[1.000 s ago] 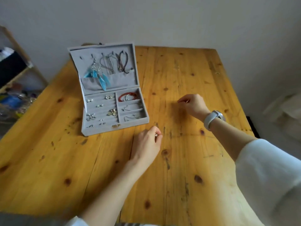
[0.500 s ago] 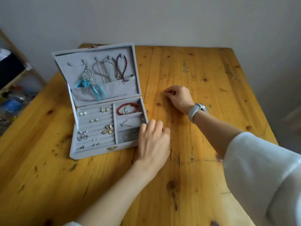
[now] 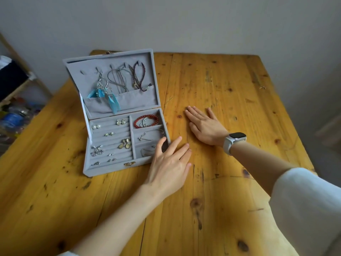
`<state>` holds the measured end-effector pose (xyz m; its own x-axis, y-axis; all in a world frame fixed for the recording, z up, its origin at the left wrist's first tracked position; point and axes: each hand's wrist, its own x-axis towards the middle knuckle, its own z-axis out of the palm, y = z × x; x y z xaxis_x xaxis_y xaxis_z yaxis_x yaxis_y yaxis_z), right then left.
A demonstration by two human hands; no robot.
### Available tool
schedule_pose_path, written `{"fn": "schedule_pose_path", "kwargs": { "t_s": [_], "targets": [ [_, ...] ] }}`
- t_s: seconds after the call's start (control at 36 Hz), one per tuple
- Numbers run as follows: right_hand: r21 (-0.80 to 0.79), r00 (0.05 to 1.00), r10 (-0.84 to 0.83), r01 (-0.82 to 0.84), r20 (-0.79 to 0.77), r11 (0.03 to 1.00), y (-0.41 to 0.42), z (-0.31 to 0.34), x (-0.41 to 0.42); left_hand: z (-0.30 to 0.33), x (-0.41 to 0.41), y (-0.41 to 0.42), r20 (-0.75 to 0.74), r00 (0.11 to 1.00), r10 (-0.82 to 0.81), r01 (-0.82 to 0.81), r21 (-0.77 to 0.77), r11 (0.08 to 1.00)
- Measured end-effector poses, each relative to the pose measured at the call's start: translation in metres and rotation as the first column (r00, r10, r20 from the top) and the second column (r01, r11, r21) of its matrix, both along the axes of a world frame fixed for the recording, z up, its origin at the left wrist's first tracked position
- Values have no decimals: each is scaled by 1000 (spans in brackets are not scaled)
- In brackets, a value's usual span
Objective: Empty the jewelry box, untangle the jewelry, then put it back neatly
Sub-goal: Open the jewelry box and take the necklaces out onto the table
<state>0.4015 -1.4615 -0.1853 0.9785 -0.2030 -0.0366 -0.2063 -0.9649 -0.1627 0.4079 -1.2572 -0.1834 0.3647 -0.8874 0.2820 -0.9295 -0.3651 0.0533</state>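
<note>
Beside jewelry box [image 3: 118, 145] — left hand [image 3: 168, 163], flat.

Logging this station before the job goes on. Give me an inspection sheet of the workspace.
Surface: wooden table, knotted and scuffed.
Job's things: grey jewelry box open, lid upright; blue feather earrings and necklaces hang in the lid; earrings in the ring rolls; red bead bracelet in the top right compartment.
Clutter: small object near the far right edge, too small to tell.
Hands: left hand open beside the box, thumb over its corner; right hand flat on the table, watch on the wrist.
Cables: nothing seen.
Surroundings: grey wall; wooden shelf at left.
</note>
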Motion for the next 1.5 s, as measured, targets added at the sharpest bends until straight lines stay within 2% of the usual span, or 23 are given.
{"fn": "schedule_pose_path", "kwargs": {
  "t_s": [0.14,0.22,0.31,0.36,0.5,0.58,0.69,0.81,0.94,1.06,1.19,1.33,1.5],
  "targets": [
    [-12,998,-38,37,-50,999,1,4,8,0,1,6,25,1000,-14,14,-3,1000],
    [67,997,-62,64,-41,996,3,7,11,1,2,7,24,999,-22,22,-12,1000],
    [168,994,-94,83,60,982,7,18,13,5,5,8,-6,999,-38,38,-28,999],
    [182,982,-92,61,166,981,12,29,18,11,12,10,-14,1000,-22,22,-54,998],
    [175,937,-4,-61,349,983,42,62,40,37,47,21,-37,993,114,-120,-205,971],
    [175,899,-2,-83,439,981,69,78,58,56,83,37,3,975,223,-214,-278,937],
    [307,853,-59,-121,518,944,107,95,89,84,135,64,69,918,390,-341,-361,868],
    [459,843,-193,-71,502,885,137,105,120,99,178,85,28,844,536,-506,-290,812],
    [459,799,-284,12,530,889,158,108,151,97,208,94,-32,834,551,-547,-185,817],
    [412,787,-359,147,502,899,166,104,166,97,212,94,-94,851,516,-521,-269,810],
    [384,767,-454,292,453,876,175,97,176,96,216,94,-99,876,471,-475,-338,813],
    [452,730,-553,366,402,813,180,94,184,91,219,94,-73,899,432,-425,-390,817],
    [637,667,-666,361,334,681,190,94,192,90,222,95,-88,906,415,-414,-391,822]
  ]
}}
